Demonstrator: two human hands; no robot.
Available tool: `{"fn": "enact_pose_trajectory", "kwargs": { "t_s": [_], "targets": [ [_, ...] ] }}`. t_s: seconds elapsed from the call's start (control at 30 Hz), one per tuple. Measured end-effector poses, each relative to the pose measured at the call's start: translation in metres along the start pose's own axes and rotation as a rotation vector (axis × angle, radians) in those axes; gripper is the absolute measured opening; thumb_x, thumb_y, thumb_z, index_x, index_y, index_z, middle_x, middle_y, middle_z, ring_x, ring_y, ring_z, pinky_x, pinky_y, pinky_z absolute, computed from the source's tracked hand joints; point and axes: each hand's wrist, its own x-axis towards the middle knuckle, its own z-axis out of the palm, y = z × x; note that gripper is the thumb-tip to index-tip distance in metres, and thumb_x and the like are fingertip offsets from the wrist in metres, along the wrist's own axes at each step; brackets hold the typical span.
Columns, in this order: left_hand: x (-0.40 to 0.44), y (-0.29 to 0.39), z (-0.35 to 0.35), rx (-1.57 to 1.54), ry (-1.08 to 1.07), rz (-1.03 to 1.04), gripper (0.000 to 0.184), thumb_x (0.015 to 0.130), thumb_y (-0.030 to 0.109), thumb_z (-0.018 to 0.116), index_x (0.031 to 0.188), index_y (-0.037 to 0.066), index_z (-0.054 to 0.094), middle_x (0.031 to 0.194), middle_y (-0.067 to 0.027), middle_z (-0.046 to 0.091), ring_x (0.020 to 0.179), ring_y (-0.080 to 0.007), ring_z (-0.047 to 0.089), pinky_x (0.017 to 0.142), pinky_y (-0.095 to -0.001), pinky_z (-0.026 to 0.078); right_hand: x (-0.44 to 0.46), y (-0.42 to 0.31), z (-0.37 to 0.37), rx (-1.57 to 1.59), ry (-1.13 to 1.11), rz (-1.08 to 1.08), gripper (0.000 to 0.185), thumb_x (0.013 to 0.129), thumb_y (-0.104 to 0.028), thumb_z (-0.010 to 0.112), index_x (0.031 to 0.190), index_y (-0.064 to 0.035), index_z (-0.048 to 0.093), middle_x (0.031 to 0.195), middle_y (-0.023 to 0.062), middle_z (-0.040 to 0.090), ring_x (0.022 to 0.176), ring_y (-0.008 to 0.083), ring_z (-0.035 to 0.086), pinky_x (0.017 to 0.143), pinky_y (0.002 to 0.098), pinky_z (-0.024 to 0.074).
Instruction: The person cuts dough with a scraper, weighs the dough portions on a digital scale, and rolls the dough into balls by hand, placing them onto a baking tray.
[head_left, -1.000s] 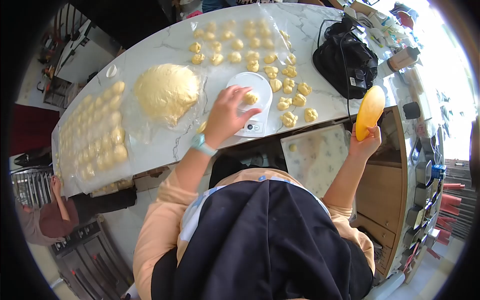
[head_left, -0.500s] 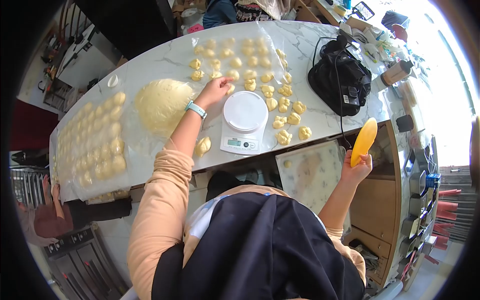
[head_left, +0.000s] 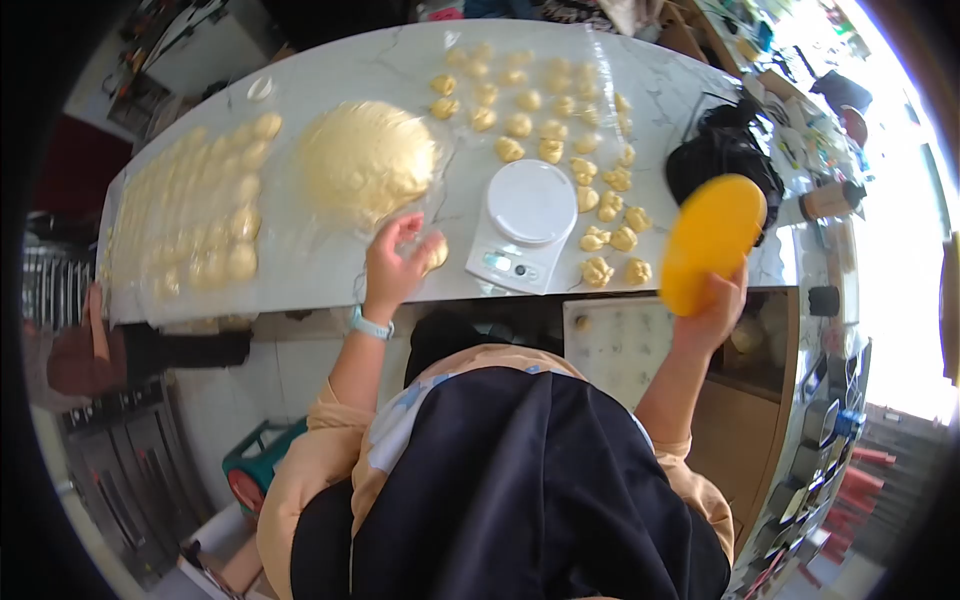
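Left hand beside a lump of dough, right hand gripping a yellow scraper, its far end slanting away to the right.

The left hand is over the near part of the counter, fingers spread, next to a dough piece; blur hides whether they touch. The right hand has its fingers clamped on the lower right edge of the yellow scraper, raised at the counter's near edge; its long axis runs from low left to upper right, a broad face toward the camera. Between the hands stands the white scale, its display panel toward the person, its long axis leaning slightly right at the far end. Rough dough lumps lie right of it, the large dough mass to the left.
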Motion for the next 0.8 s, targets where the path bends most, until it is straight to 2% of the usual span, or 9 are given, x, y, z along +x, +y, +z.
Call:
{"fn": "enact_pose_trajectory", "kwargs": {
  "t_s": [0.07, 0.13, 0.17, 0.3, 0.4, 0.5, 0.53, 0.63, 0.8],
  "targets": [
    [-0.035, 0.006, 0.0, 0.144, 0.072, 0.096, 0.045, 0.08, 0.012, 0.076, 0.118, -0.003, 0.058, 0.118, -0.0145, 0.062, 0.107, -0.0219, 0.061, 0.089, -0.0308, 0.052, -0.016, 0.033, 0.054, -0.112, -0.137, 0.141, 0.044, 0.084, -0.002, 0.061, 0.125, -0.0022, 0.046, 0.113, 0.0065, 0.057, 0.1, 0.0187, 0.059, 0.084, 0.0323, 0.0497],
    [-0.043, -0.004, 0.001, 0.169, 0.052, 0.133, 0.044, 0.077, 0.009, 0.078, 0.116, -0.002, 0.059, 0.119, -0.014, 0.061, 0.107, -0.0219, 0.06, 0.089, -0.0311, 0.052, -0.02, 0.059, 0.105, -0.622, -0.703, 0.159, 0.044, 0.087, -0.008, 0.058, 0.127, -0.0029, 0.043, 0.096, 0.0162, 0.065, 0.083, 0.0245, 0.066, 0.071, 0.036, 0.0516],
    [-0.043, -0.007, 0.002, 0.178, 0.039, 0.153, 0.044, 0.076, 0.008, 0.079, 0.114, -0.002, 0.06, 0.119, -0.0138, 0.061, 0.107, -0.0219, 0.06, 0.088, -0.0312, 0.052, -0.024, 0.073, 0.132, -0.729, -0.871, 0.115, 0.043, 0.086, -0.009, 0.057, 0.126, -0.0039, 0.042, 0.083, 0.0229, 0.064, 0.072, 0.0356, 0.066, 0.066, 0.0411, 0.0511],
    [-0.041, -0.028, 0.007, 0.09, 0.12, 0.159, 0.037, 0.071, 0.006, 0.079, 0.105, 0.002, 0.063, 0.104, -0.0122, 0.065, 0.094, -0.0304, 0.062, 0.083, -0.036, 0.051, -0.015, 0.123, 0.192, -1.078, -1.233, -0.068, 0.035, 0.088, -0.018, 0.056, 0.114, 0.0011, 0.042, 0.074, 0.0206, 0.063, 0.067, 0.0405, 0.064, 0.06, 0.0455, 0.0507],
    [-0.044, -0.013, -0.002, 0.126, 0.06, 0.047, 0.033, 0.072, 0.003, 0.075, 0.101, 0.003, 0.06, 0.095, -0.0117, 0.065, 0.086, -0.0288, 0.062, 0.08, -0.0342, 0.051, -0.047, 0.138, 0.203, -1.271, -1.388, -0.157, 0.044, 0.081, -0.011, 0.057, 0.118, 0.0058, 0.041, 0.08, 0.0215, 0.064, 0.068, 0.0335, 0.067, 0.055, 0.0397, 0.0534],
    [-0.045, 0.0, -0.015, 0.17, 0.034, -0.013, 0.027, 0.075, 0.005, 0.073, 0.098, 0.003, 0.058, 0.089, -0.0092, 0.064, 0.08, -0.0224, 0.062, 0.075, -0.0297, 0.05, -0.089, 0.158, 0.16, -0.979, -1.131, -0.351, 0.044, 0.085, -0.012, 0.054, 0.123, 0.005, 0.038, 0.1, 0.0235, 0.061, 0.072, 0.0347, 0.067, 0.055, 0.0412, 0.054],
    [-0.046, 0.0, -0.009, -0.369, 0.155, -0.061, 0.018, 0.083, 0.009, 0.071, 0.094, 0.002, 0.058, 0.089, -0.0065, 0.063, 0.08, -0.0144, 0.06, 0.071, -0.0262, 0.05, -0.093, 0.156, 0.151, -0.953, -1.06, -0.12, 0.041, 0.09, -0.013, 0.051, 0.124, 0.0045, 0.038, 0.1, 0.0233, 0.062, 0.079, 0.0389, 0.066, 0.059, 0.0455, 0.0538],
    [-0.034, 0.02, -0.018, -0.6, 0.13, -0.324, 0.016, 0.09, 0.014, 0.067, 0.096, 0.001, 0.058, 0.096, -0.0071, 0.063, 0.083, -0.0094, 0.058, 0.071, -0.0244, 0.049, -0.07, 0.143, 0.13, -0.838, -0.807, 0.006, 0.038, 0.094, -0.013, 0.051, 0.126, 0.0036, 0.037, 0.102, 0.0238, 0.062, 0.085, 0.0402, 0.065, 0.064, 0.0454, 0.0532],
    [0.013, 0.05, 0.032, -0.808, -0.213, -0.268, 0.059, 0.099, 0.043, 0.047, 0.133, -0.006, 0.046, 0.118, -0.0141, 0.06, 0.109, -0.018, 0.059, 0.094, -0.0309, 0.048, -0.02, 0.099, 0.104, -0.754, -0.326, -0.266, 0.039, 0.094, -0.012, 0.054, 0.125, 0.0029, 0.036, 0.105, 0.0247, 0.058, 0.086, 0.0336, 0.062, 0.075, 0.038, 0.05]
  ]
}}
